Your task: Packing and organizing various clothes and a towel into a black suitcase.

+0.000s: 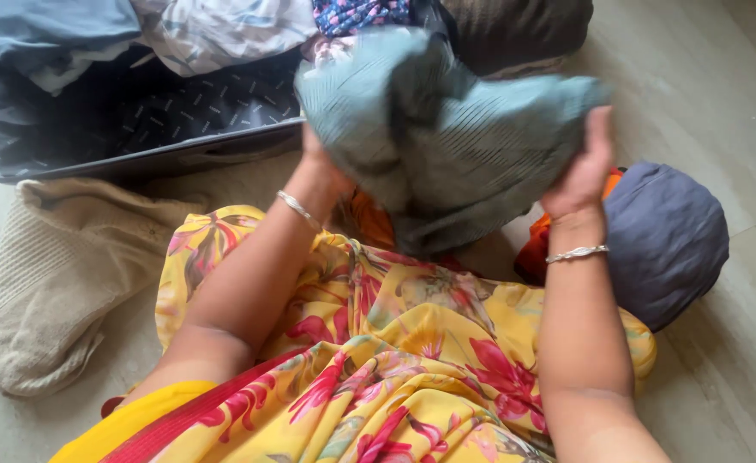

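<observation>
The person is lifting a crumpled grey-green ribbed fabric garment (438,137) off the lap, between the open dark grey suitcase (138,129) and the yellow floral drape (378,343). The left hand (318,159) is mostly hidden behind the cloth — seemingly closed on its edge — while the right hand (585,167) is clasping the far side, fingers curled. This looks like mid-fold; squaring the edges likely calls for both grips pulling taut.

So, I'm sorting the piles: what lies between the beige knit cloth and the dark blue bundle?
In the head view, only the person's lap in yellow floral fabric lies between the beige knit cloth and the dark blue bundle.
</observation>
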